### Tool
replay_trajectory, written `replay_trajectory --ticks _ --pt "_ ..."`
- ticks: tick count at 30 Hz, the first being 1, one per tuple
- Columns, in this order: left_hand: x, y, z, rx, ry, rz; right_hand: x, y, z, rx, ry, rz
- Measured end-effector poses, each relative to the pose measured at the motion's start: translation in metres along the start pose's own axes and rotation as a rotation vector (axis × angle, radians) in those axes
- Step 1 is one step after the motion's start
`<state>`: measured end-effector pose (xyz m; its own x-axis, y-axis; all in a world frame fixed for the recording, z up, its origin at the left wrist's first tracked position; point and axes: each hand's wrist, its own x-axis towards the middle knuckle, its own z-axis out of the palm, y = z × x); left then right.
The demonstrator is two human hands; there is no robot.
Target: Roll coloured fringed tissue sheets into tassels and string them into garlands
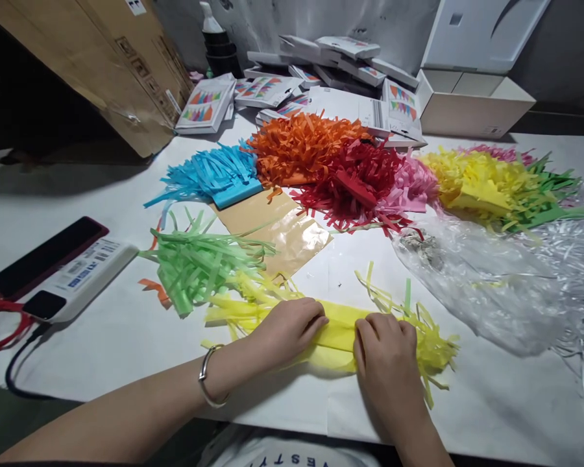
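Observation:
A sheet of yellow tissue paper (338, 327) with fringed ends lies across the front of the table. My left hand (289, 327), with a silver bracelet at the wrist, has its fingers closed on the paper's plain middle part, left of centre. On the right of that part, my right hand (387, 344) grips the paper with curled fingers. Yellow fringe spreads out beyond both hands. Light green fringed paper (189, 266) lies just behind the left end of the yellow fringe.
Behind are blue (214, 172), orange (304, 146), red (360, 178) and yellow (486, 181) fringe bundles. A clear plastic bag (486, 285) lies right, a power bank (82, 279) left. Flat boxes (207, 104), a carton (102, 65) and an open white box (472, 107) stand further back.

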<state>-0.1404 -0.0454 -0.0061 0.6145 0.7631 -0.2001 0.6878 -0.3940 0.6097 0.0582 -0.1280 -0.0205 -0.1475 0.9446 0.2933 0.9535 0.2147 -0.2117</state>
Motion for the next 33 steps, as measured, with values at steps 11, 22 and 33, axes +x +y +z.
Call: replay_trajectory --ticks 11,22,33 --pt "-0.001 -0.001 0.000 -0.011 -0.006 0.014 0.008 -0.009 0.002 0.057 -0.079 -0.024" --pt "-0.001 -0.004 -0.005 0.032 -0.003 -0.004 0.010 0.006 0.005 0.011 -0.108 0.051" --pt "0.016 -0.001 -0.003 0.275 0.023 -0.044 0.022 -0.009 0.001 -0.171 -0.006 0.106"
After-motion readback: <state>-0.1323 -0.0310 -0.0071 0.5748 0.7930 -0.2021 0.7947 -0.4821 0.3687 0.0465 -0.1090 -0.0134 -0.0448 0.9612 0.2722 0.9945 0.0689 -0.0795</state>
